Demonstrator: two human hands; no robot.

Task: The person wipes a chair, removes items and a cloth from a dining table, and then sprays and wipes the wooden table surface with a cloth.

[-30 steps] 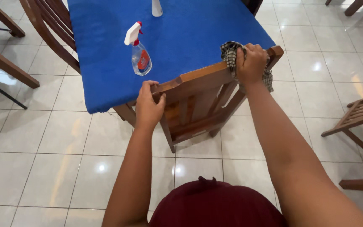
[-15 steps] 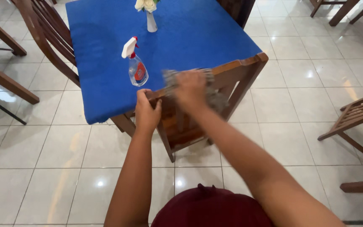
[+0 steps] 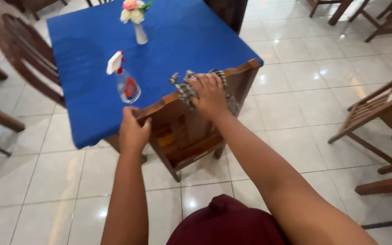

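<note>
A wooden chair (image 3: 184, 131) is pushed in at a table with a blue cloth (image 3: 169, 41). My left hand (image 3: 133, 131) grips the left end of the chair's top rail. My right hand (image 3: 208, 93) presses a checked grey cloth (image 3: 184, 90) onto the middle of that rail. A clear spray bottle (image 3: 125, 84) with a white trigger and a red label stands on the blue cloth, just beyond my left hand.
A small white vase of flowers (image 3: 136, 20) stands at the table's middle. Another wooden chair (image 3: 28, 59) sits at the table's left side, and more wooden chairs (image 3: 382, 113) stand to the right on the white tiled floor (image 3: 296, 113).
My right hand has slid the checked cloth leftward along the chair's top rail, from its right end to the middle. My left hand keeps its grip on the left end.
</note>
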